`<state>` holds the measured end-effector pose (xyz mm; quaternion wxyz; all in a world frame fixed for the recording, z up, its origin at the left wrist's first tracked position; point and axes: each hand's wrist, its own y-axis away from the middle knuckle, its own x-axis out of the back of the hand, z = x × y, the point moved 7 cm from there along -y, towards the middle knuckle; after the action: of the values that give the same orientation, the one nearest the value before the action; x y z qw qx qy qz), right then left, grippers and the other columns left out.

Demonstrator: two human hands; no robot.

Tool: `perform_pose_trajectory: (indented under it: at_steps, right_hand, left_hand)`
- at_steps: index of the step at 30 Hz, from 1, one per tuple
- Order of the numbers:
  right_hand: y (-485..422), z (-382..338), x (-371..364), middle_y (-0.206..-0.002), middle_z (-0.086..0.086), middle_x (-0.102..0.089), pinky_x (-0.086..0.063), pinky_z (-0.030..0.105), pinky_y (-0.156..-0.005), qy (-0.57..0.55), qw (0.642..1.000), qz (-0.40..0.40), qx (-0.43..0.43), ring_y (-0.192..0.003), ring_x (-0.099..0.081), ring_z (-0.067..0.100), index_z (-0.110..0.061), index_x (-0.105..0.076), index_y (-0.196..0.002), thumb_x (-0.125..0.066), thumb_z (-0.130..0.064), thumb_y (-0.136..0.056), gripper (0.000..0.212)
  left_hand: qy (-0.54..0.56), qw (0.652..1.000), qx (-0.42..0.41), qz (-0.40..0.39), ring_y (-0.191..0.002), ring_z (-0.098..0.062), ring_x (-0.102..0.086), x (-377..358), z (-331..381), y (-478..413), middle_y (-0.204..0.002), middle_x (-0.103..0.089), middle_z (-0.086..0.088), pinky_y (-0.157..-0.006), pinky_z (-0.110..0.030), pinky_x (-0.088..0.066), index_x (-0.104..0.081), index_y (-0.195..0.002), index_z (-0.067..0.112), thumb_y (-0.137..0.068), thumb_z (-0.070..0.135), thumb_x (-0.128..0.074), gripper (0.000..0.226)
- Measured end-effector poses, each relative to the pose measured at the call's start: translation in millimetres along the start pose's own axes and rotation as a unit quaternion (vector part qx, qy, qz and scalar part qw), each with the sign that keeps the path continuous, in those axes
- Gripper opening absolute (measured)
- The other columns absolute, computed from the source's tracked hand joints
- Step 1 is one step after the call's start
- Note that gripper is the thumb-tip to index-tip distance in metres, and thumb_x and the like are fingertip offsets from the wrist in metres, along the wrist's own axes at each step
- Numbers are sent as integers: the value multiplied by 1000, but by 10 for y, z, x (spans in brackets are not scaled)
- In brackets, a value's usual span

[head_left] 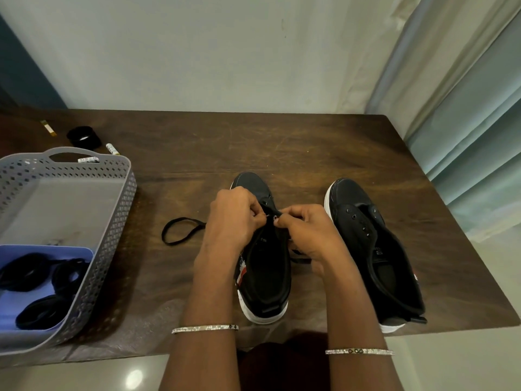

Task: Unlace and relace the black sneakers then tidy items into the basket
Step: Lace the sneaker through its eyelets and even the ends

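both hands meet over the toe-end eyelets of one shoe point(265, 277), set toe away at the table's point(282, 148) middle so the eyelets face up. the left hand point(234, 218) pinches the lace point(180, 231) at an eyelet, and the right hand point(307, 232) has fingertips clamped on the shoe's eyelet flap, likely steadying it for threading. slack lace loops off toward 9 o'clock, clear of the work. the other shoe point(375, 241) waits laceless at 3 o'clock. the basket point(118, 210) stands at 9 o'clock, within reach for tidying
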<state>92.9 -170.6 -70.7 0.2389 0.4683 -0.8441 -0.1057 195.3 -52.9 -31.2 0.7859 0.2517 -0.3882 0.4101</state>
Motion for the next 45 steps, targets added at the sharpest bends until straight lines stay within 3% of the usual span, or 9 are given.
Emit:
perform_pose_trajectory:
  at_steps: [8, 14, 21, 25, 30, 35, 37, 39, 45]
  right_hand:
    - [24, -52, -16, -92, 15, -76, -49, 29, -62, -29, 999, -45, -4, -77, -67, 20, -22, -79, -93, -70, -19, -92, 10]
    - [-29, -24, -32, -75, -2, -70, -47, 27, -57, -58, 998, -16, -12, -68, -64, 11, -19, -76, -94, -61, -40, -99, 26]
    - [-86, -141, -28, -79, -1, -74, -60, 47, -82, 113, 990, 66, 46, -82, -71, 19, -21, -74, -84, -68, -28, -94, 14]
    - [-45, -170, -18, -79, 6, -72, -59, 46, -77, 129, 989, 60, 44, -80, -70, 25, -13, -72, -84, -60, -28, -97, 23]
    - [44, -275, 74, -72, -3, -65, -50, 28, -67, -158, 985, 48, 56, -72, -61, 11, -15, -67, -82, -56, -15, -100, 22]
    - [194, -522, 218, -90, 8, -73, -61, 34, -82, -494, 865, -34, 87, -82, -73, 20, -11, -57, -97, -49, -14, -105, 11]
    - [135, -386, 229, -69, 0, -61, -53, 31, -63, -409, 911, 19, 55, -58, -55, 11, -14, -53, -90, -48, -19, -105, 16]
    - [80, -311, 308, -70, -9, -60, -47, 31, -65, -169, 977, 105, 80, -61, -52, 7, -17, -59, -90, -56, -29, -102, 16]
    - [58, -384, 26, -78, -10, -63, -44, 25, -69, 255, 951, 27, 173, -76, -57, 5, -23, -72, -91, -69, -27, -93, 6]
  left_hand:
    - [40, 999, -2, -13, -79, -5, -64, -29, -42, 11, -81, -69, 7, -73, -28, -56, -78, -93, 22, -90, 22, -74, 6]
    - [56, 997, 52, -3, -88, -11, -64, -35, -108, 31, -89, -72, 8, -77, -36, -56, -78, -93, 31, -91, 27, -72, 7]
    - [124, 989, 87, -8, -107, -17, -62, -22, -195, 50, -98, -71, 12, -94, -44, -50, -70, -84, 43, -90, 44, -69, 6]
    - [129, 980, 138, -57, -136, -28, -32, 60, -252, 120, -134, -48, 8, -112, -59, -30, -54, -113, 50, -49, 90, -66, 77]
    - [50, 974, 197, -100, -144, -37, -13, 86, -339, 212, -153, -18, -6, -113, -56, -22, -21, -148, 43, -53, 78, -78, 115]
    - [58, 962, 238, -122, -148, -40, -7, 51, -443, 238, -160, -10, -12, -117, -60, -18, -9, -153, 39, -45, 80, -78, 134]
    - [55, 963, 240, -114, -149, -39, -7, 73, -433, 245, -161, -8, -11, -115, -60, -17, -6, -153, 39, -45, 80, -79, 136]
    - [55, 962, 240, -115, -149, -40, -6, 68, -436, 242, -162, -6, -12, -115, -60, -17, -4, -154, 40, -45, 80, -79, 138]
    - [71, 960, 239, -127, -149, -41, -3, 44, -457, 238, -163, -2, -12, -117, -60, -18, -2, -155, 40, -31, 82, -74, 149]
